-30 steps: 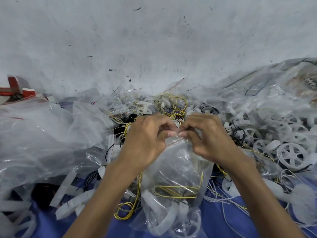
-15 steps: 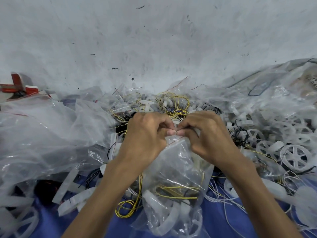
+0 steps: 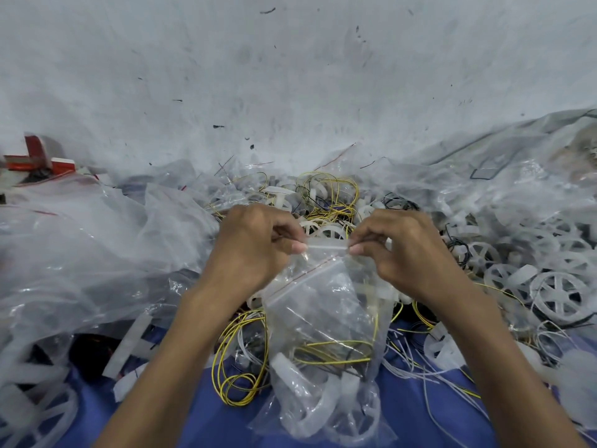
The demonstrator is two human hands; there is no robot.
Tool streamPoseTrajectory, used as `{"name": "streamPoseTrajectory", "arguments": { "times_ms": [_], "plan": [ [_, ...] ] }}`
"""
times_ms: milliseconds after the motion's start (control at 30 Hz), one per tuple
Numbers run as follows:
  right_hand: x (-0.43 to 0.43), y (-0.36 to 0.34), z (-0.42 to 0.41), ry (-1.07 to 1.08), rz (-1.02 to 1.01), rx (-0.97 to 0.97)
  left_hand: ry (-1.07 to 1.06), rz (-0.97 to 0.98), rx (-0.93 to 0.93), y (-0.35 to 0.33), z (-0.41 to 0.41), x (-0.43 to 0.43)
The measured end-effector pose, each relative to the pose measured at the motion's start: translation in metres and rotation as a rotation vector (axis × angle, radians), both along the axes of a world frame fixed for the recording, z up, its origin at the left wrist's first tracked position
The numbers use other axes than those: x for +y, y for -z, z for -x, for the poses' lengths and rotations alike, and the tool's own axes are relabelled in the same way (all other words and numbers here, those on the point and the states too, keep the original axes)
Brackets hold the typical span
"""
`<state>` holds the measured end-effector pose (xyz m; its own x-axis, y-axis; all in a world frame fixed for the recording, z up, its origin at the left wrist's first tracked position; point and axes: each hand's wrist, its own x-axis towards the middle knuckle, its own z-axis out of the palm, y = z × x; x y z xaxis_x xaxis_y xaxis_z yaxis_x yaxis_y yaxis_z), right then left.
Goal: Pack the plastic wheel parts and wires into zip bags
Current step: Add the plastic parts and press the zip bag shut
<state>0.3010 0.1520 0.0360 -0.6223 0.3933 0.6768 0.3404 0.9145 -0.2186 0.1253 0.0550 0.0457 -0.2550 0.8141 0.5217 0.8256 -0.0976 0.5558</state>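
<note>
Hands farther apart than before, left hand [image 3: 255,253] and right hand [image 3: 410,257] both pinching the seal of the zip bag [image 3: 323,318].

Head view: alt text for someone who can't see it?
The left hand and right hand pinch opposite ends of the top strip of a clear zip bag; white wheel parts and yellow wire sit inside. Loose wheels, wires and clear bags surround it on a blue surface.

No readable text, no label, brand or number on the clear zip bag [image 3: 323,305], none on the white plastic wheel parts [image 3: 560,295], red and white object [image 3: 42,160] at far left too blurred to read, wall [image 3: 290,76] bearing only dark specks
</note>
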Motion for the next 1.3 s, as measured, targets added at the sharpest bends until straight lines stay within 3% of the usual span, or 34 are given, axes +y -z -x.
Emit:
{"name": "streamPoseTrajectory", "arguments": {
  "times_ms": [200,467,600,700,767,900,1033,1100,1200,1300],
  "plan": [
    [0.017,-0.004,-0.021,0.061,0.129,-0.061,-0.053,0.145,-0.009,-0.002,0.023,-0.004],
    [0.022,0.009,-0.013,0.083,0.085,0.042,-0.099,0.098,-0.012,0.006,0.035,0.001],
    [0.029,0.012,-0.022,0.05,0.287,0.045,-0.091,0.103,-0.064,0.012,0.043,0.002],
    [0.029,0.017,-0.024,-0.027,0.48,-0.024,-0.054,0.249,-0.014,0.013,0.054,0.0],
    [0.028,0.022,-0.018,-0.075,0.497,0.005,0.0,0.311,-0.018,0.013,0.056,0.0],
    [0.024,0.031,-0.005,-0.076,0.439,0.202,0.077,0.236,-0.132,0.014,0.053,0.002],
    [0.016,0.035,0.012,0.017,0.497,0.505,0.227,0.072,-0.612,0.018,0.034,0.009],
    [0.009,0.035,0.021,0.032,0.592,0.629,0.256,0.038,-0.766,0.02,0.017,0.015],
    [0.003,0.036,0.027,0.006,0.828,0.701,0.38,0.069,-0.706,0.024,-0.009,0.021],
    [-0.004,0.041,0.01,0.021,1.031,0.515,0.381,-0.089,-0.663,0.03,-0.027,0.025]
  ]
}}
